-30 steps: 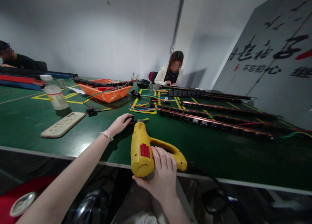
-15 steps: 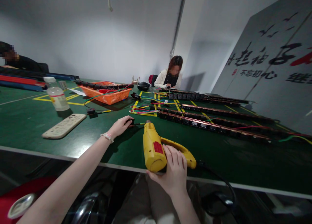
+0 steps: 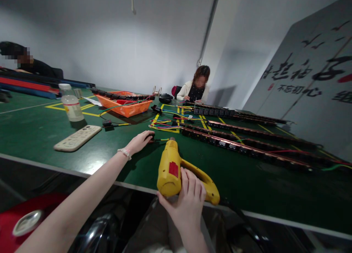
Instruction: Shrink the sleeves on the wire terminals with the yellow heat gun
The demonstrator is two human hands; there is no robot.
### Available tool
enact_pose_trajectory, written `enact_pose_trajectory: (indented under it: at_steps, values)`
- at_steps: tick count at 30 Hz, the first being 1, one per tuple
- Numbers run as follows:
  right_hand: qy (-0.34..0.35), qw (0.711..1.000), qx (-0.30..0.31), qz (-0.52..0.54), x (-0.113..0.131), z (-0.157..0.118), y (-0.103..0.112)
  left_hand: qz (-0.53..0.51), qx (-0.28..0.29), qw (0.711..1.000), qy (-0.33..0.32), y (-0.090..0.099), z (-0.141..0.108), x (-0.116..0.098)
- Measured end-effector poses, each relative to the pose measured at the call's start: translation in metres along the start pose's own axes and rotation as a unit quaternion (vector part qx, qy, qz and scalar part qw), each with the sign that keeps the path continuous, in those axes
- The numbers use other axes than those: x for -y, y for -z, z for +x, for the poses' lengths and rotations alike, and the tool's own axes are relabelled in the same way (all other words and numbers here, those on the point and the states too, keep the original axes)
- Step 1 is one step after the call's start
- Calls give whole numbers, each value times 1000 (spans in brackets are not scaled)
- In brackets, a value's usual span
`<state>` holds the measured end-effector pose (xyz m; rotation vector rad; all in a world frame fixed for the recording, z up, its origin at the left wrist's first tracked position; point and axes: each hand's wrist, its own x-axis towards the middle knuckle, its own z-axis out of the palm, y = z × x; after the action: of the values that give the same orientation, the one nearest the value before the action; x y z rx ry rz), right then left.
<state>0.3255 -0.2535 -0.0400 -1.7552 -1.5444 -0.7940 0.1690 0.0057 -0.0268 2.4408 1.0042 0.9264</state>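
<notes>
My right hand (image 3: pixel 189 198) grips a yellow heat gun (image 3: pixel 167 159) from behind and right, fingers inside its handle loop. The gun lies low over the table's front edge, its nozzle facing away from me. Just beyond the nozzle runs a short yellow-green wire (image 3: pixel 162 139). That wire leads to a small black connector (image 3: pixel 151 136), which my left hand (image 3: pixel 139 142) pinches close to the tabletop. The fingers partly cover the connector.
Left on the green table (image 3: pixel 90 165) are a beige phone (image 3: pixel 78 138) and a bottle (image 3: pixel 72 108). An orange basket (image 3: pixel 129 110) stands farther back. Long black strips with copper bars (image 3: pixel 233 145) stretch rightward. A co-worker (image 3: pixel 196 85) sits opposite; another person (image 3: pixel 35 66) is far left.
The heat gun's rear has swung left with my right hand, its nozzle still by the wire. My left hand keeps hold of the connector. The head view has turned slightly left.
</notes>
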Motion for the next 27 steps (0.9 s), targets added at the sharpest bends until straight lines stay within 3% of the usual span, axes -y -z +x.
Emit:
enact_pose_trajectory:
  at_steps: [11, 20, 27]
  values:
    - [29, 997, -9, 77, 26, -3, -1, -30, -20, 999, -13, -4, 2, 8]
    - [59, 992, -13, 112, 2, 2, -3, 12, -50, 997, -57, 2, -1, 2]
    - [66, 994, -2, 91, -20, 5, 1, 27, -27, 997, -71, 3, -4, -2]
